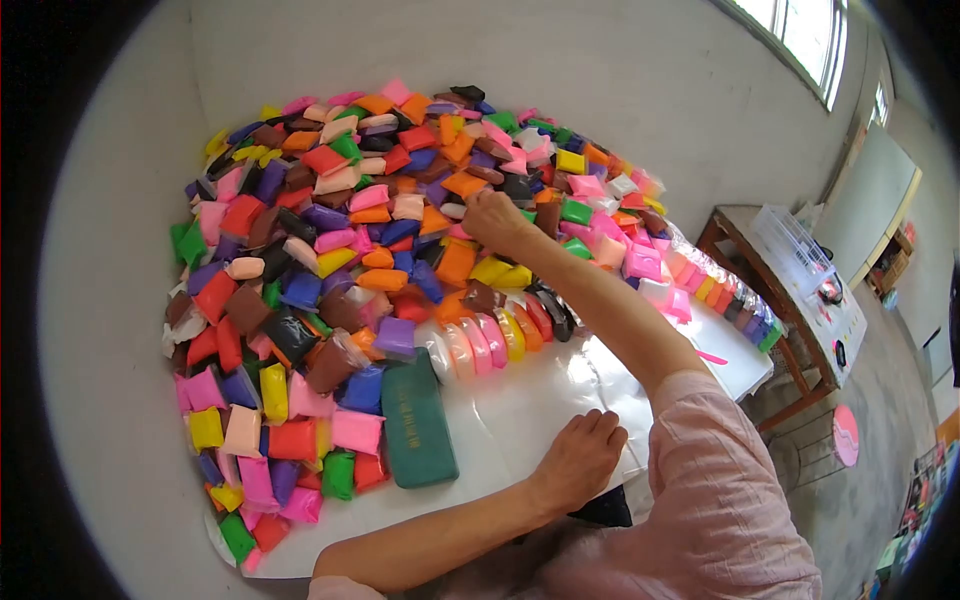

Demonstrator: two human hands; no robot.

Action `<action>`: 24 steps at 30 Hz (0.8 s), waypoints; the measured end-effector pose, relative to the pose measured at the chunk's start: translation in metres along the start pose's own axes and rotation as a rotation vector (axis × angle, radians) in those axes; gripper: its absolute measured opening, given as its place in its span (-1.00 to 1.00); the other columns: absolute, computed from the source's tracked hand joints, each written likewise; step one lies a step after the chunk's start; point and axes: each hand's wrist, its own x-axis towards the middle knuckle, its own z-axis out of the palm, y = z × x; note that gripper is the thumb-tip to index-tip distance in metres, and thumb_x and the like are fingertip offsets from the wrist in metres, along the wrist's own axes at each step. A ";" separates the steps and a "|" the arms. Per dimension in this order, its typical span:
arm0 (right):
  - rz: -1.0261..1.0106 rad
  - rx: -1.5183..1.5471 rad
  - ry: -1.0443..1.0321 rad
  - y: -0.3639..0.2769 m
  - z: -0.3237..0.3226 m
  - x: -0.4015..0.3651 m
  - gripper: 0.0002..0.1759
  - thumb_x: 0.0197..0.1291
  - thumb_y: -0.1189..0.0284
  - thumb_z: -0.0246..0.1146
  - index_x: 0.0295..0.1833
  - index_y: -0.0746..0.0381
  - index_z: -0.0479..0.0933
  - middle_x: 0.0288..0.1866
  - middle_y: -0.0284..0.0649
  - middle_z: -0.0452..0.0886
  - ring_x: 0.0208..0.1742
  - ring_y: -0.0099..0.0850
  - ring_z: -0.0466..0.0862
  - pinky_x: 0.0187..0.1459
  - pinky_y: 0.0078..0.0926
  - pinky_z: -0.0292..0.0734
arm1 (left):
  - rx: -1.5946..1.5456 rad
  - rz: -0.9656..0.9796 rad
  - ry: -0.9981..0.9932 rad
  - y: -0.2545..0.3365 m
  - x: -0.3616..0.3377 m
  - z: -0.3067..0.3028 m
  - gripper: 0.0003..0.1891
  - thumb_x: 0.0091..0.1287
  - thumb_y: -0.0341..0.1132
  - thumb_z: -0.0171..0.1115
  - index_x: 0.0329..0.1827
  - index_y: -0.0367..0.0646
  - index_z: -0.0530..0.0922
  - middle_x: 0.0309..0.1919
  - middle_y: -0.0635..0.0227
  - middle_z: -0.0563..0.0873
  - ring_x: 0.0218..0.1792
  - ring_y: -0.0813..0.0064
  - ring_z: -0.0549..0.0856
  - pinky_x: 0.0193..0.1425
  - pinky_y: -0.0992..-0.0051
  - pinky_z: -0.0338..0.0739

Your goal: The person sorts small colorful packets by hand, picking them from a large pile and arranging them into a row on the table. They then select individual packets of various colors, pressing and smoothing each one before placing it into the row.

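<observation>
A large heap of small plastic-wrapped packets [456, 262] in many colours, soft and clay-like in look, covers the table. My right hand [497, 220] reaches into the middle of the heap, its fingers closed among the packets beside an orange packet [464, 184]; what it grips is hidden. Near the table's front edge, my left hand [580, 460] is curled with its knuckles up, and nothing sticks out of it. Between the heap and my left hand lies a dark green oblong case [418, 425] with gold lettering. A row of clear-wrapped packets [485, 343] stands on edge below my right forearm.
White sheeting [510, 430] covers the tabletop. Another row of wrapped coloured packets [722, 290] runs along the right side, near a pink strip [711, 357]. Beyond it stand a wooden side table [790, 318] with a clear plastic basket [793, 242], and a pink-topped stool [846, 435].
</observation>
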 end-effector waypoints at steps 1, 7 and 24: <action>0.094 0.043 0.075 0.003 0.000 0.000 -0.78 0.11 0.27 0.26 -0.35 0.20 0.67 -0.30 -0.11 0.66 -0.24 -0.20 0.70 -0.22 -0.20 0.57 | 0.011 -0.009 -0.026 0.000 0.000 -0.001 -0.84 0.09 -0.47 0.20 -0.25 -0.28 0.51 -0.28 0.16 0.51 -0.15 0.19 0.55 -0.03 0.30 0.48; 0.430 0.497 0.243 0.054 -0.066 -0.042 -0.83 0.23 0.39 0.19 -0.24 0.25 0.64 -0.26 -0.15 0.66 -0.18 -0.28 0.69 -0.18 -0.33 0.56 | -0.004 -0.159 0.184 0.002 0.002 -0.006 -0.68 0.11 -0.44 0.25 -0.05 -0.28 0.50 -0.10 0.05 0.56 -0.04 0.07 0.55 0.05 0.21 0.44; 0.389 1.088 -0.364 -0.009 -0.136 -0.244 -0.79 0.33 0.40 0.12 -0.16 0.30 0.60 -0.26 -0.09 0.66 -0.20 -0.19 0.65 -0.10 -0.31 0.51 | -0.046 -0.455 0.149 -0.009 0.004 -0.010 -0.81 0.27 -0.33 0.21 -0.11 -0.21 0.55 -0.28 0.23 0.55 -0.17 0.20 0.54 -0.08 0.24 0.28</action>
